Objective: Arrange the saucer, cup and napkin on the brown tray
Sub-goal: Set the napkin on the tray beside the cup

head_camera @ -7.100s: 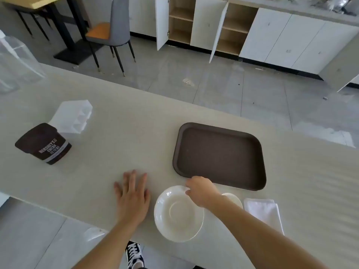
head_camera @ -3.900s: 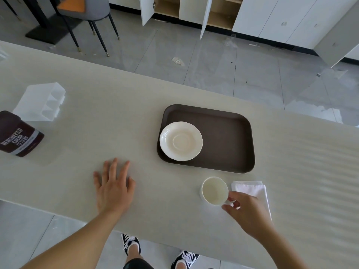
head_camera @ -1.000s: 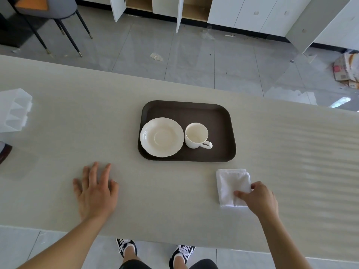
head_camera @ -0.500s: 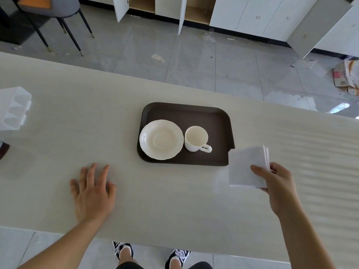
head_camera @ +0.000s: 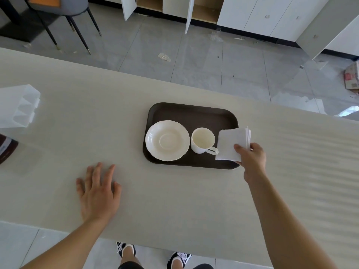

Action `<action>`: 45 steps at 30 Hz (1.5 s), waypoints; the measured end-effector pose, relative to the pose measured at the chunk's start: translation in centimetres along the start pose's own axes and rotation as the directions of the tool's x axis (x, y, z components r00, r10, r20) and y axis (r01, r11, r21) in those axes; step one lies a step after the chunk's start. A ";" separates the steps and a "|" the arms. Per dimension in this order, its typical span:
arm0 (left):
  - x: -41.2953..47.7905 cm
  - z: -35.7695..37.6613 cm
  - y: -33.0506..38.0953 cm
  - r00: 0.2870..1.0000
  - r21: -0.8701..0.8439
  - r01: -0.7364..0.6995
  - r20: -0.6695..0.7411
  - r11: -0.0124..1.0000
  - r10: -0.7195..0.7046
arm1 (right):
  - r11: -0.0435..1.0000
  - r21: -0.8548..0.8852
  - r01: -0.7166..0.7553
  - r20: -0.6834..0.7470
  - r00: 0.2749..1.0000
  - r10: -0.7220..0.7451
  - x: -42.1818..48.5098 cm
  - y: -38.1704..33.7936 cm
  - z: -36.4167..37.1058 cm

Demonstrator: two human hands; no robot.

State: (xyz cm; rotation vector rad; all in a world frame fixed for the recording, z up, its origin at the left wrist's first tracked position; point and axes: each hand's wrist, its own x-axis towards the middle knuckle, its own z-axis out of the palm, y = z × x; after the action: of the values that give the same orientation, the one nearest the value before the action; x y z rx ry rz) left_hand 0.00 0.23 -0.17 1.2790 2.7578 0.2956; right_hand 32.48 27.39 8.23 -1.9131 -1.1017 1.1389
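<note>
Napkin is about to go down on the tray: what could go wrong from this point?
1. The napkin, pinched by the right hand, overlaps the cup handle in this view; lowering it there might nudge the cup.
2. Little bare tray shows right of the cup, so the napkin may end up overhanging the rim.
3. It is a loose folded stack held at one corner; layers could fan open on release.

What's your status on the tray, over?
Left hand flat on table, empty. Right hand holds napkin over tray right end. Saucer, cup already on tray. Nothing blocking.
</note>
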 end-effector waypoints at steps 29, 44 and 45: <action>0.1 0.5 -0.2 1.000 0.011 0.011 -0.004 1.000 -0.011 | 0.699 -0.557 0.449 0.099 0.871 -0.480 -0.3 -3.9 0.3; 0.1 0.4 -0.2 1.000 0.009 0.015 -0.008 1.000 -0.015 | 0.358 -0.514 0.779 0.715 0.620 -0.322 0.5 -12.2 13.2; 0.1 0.3 -0.2 1.000 0.008 0.017 -0.007 1.000 -0.017 | 0.321 -0.526 0.787 0.738 0.611 -0.288 0.6 -12.0 13.9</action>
State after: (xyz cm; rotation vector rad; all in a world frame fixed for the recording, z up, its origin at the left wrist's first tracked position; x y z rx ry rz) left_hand -0.16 0.24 -0.49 1.2576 2.7774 0.2877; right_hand 16.08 34.68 12.25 -1.4497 -2.8145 0.7140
